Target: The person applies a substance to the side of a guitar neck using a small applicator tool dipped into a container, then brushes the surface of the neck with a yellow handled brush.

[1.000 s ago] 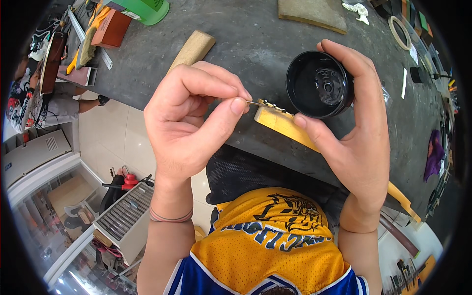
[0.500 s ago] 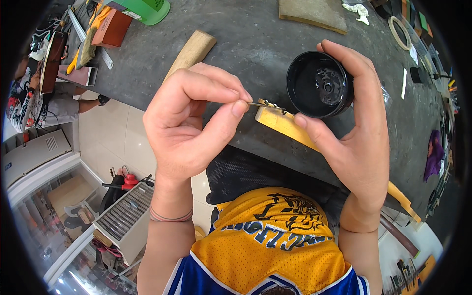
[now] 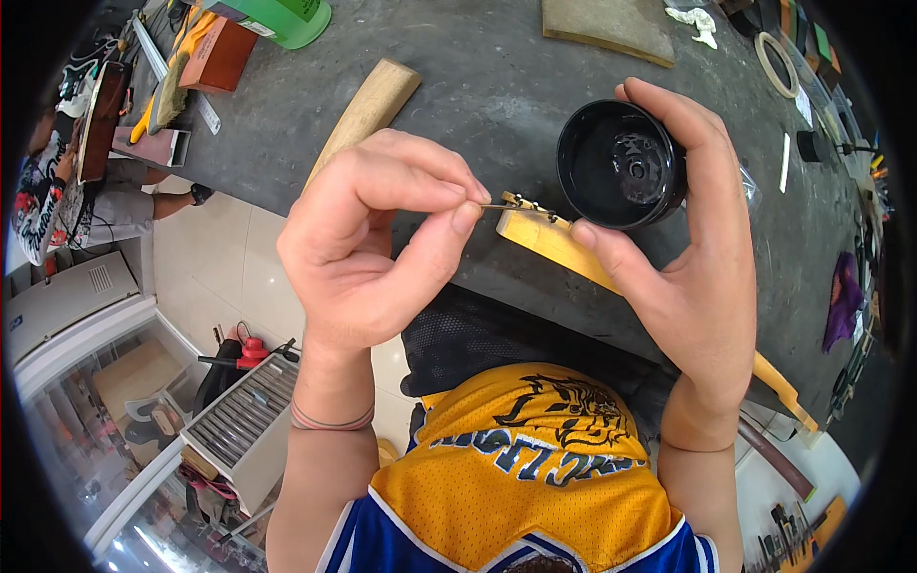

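Observation:
My left hand (image 3: 373,234) pinches a thin dark rod (image 3: 492,206) between thumb and fingertips, its far end pointing right toward small dark bits (image 3: 537,209) on a yellow wooden piece (image 3: 554,253). My right hand (image 3: 702,239) grips a round black cup (image 3: 585,167), tilted so that its hollow inside shows; the thumb lies below its rim and the fingers wrap its far side. The wooden piece is long and runs under my right hand and wrist, coming out again at the lower right. Whether the rod touches the bits I cannot tell.
A dark workbench (image 3: 478,95) holds a curved wooden bar (image 3: 368,105), a flat board (image 3: 607,29), a green bottle (image 3: 296,24), a reddish block (image 3: 218,59), a brush (image 3: 170,91) and a tape ring (image 3: 776,64). Another person (image 3: 124,205) is at the far left.
My left hand has shifted very slightly, the rod still in its pinch. My right hand and the cup stay in place. The other person's arm has moved a little.

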The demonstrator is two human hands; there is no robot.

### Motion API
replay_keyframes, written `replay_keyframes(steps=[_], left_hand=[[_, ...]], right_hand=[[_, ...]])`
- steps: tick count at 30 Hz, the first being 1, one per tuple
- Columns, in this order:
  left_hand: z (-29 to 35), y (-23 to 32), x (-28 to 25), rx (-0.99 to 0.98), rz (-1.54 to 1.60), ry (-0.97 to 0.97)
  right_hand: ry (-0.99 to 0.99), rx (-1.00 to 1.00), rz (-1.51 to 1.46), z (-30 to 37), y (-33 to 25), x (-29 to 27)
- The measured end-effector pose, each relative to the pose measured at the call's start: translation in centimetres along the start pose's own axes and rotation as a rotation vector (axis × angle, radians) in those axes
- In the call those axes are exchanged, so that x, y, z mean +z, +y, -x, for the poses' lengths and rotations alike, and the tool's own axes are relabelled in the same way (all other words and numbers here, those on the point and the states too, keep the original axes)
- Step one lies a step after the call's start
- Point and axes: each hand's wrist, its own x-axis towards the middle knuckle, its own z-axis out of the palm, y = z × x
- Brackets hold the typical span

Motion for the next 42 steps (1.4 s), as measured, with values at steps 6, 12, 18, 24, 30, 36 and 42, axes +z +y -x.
replay_keyframes(steps=[6, 12, 18, 24, 30, 36, 42], left_hand=[[0.0, 0.0, -0.1, 0.092, -0.070, -0.031], [0.0, -0.1, -0.1, 0.156, -0.121, -0.049], [-0.3, 1.0, 0.4, -0.081, 0.071, 0.116], [-2.5, 1.3, -0.8, -0.174, -0.284, -0.056], [-3.8, 0.8, -1.1, -0.070, -0.764, -0.145], [-4.9, 2.1, -1.6, 0.046, -1.153, -0.388], [-6.8, 3.9, -1.1, 0.051, -0.937, -0.304]], right_hand=[[0.002, 0.003, -0.014, 0.1, 0.1, 0.2], [0.007, -0.002, -0.012, 0.0, 0.0, -0.1], [0.005, -0.001, -0.010, -0.1, -0.2, -0.1], [0.009, 0.020, -0.002, 0.1, -0.3, -0.3], [0.031, 0.010, 0.005, 0.1, -0.1, -0.1], [0.059, 0.041, -0.009, 0.1, 0.0, -0.3], [0.050, -0.009, 0.012, 0.1, -0.2, -0.9]])
